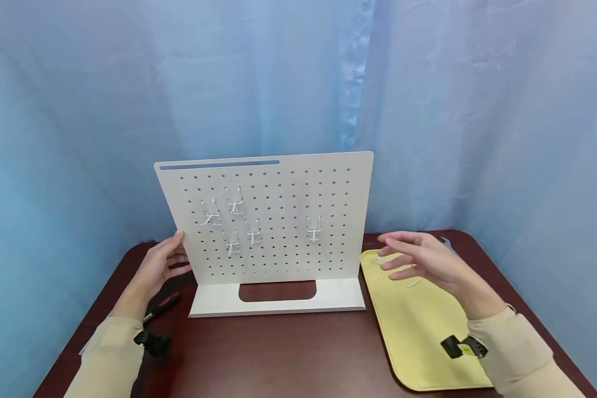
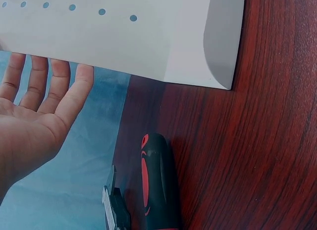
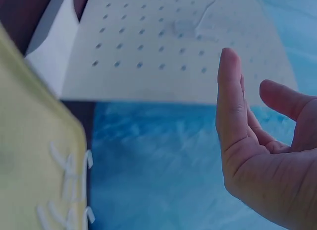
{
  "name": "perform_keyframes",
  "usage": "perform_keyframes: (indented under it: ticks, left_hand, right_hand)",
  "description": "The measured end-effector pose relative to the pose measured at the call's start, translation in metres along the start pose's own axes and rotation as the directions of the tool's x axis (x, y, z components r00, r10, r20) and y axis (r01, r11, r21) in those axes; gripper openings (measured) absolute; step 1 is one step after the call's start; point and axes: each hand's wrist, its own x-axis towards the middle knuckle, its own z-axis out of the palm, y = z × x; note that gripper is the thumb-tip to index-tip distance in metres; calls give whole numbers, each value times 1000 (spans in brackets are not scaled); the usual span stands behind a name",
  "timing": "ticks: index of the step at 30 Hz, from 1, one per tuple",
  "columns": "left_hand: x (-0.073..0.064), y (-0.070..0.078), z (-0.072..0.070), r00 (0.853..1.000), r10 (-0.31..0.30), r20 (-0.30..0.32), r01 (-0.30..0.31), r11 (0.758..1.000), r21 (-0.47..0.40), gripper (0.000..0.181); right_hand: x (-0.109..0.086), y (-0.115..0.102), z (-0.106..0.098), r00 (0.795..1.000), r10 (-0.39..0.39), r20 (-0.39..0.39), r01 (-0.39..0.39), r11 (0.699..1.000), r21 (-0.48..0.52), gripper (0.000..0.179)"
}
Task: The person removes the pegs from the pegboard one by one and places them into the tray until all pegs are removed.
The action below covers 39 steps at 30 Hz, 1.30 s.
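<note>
A white pegboard (image 1: 278,221) stands upright on its foot on the table, with several white wire hooks (image 1: 252,232) hung in its holes. At its left edge my left hand (image 1: 156,265) holds the board, thumb tip at the front and fingers reaching behind. The fingertips are hidden by the board in the left wrist view. Beyond the board's right side, my right hand (image 1: 423,257) hovers over a yellow tray (image 1: 418,331), fingers apart and holding nothing. Loose white hooks (image 3: 69,175) lie near the tray's far edge.
A black and red handle (image 2: 159,180) lies on the table (image 1: 278,354) left of the board, beside a dark tool (image 2: 116,205) that shows only partly. Blue curtains (image 1: 258,77) close off the back and sides.
</note>
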Motion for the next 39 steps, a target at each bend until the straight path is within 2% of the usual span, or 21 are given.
perform_keyframes:
  ticks: [5, 9, 17, 23, 33, 39]
  left_hand:
    - [-1, -2, -2, 1000, 12, -5, -12, 1000, -14, 53]
    - [0, -2, -1, 1000, 2, -14, -2, 1000, -6, 52]
    - [1, -3, 1, 1000, 23, -4, -23, 1000, -16, 53]
    - [-1, -4, -3, 1000, 6, -11, -6, 1000, -22, 51]
    - [-2, -2, -6, 1000, 4, -24, -4, 1000, -14, 54]
    - [-6, -2, -5, 999, 9, -38, -9, 1000, -11, 53]
  right_hand:
    - [9, -23, 30, 996, -50, 74, 50, 999, 0, 55]
    - [17, -37, 48, 984, -95, 148, 94, 996, 11, 56]
    - [28, -57, 77, 960, -157, 233, 138, 986, 96, 51]
    - [44, -66, 103, 952, -160, 260, 122, 980, 156, 52]
    - [84, -80, 168, 935, -138, 326, 54, 966, 254, 52]
    - [107, -86, 194, 939, -88, 332, -10, 959, 282, 51]
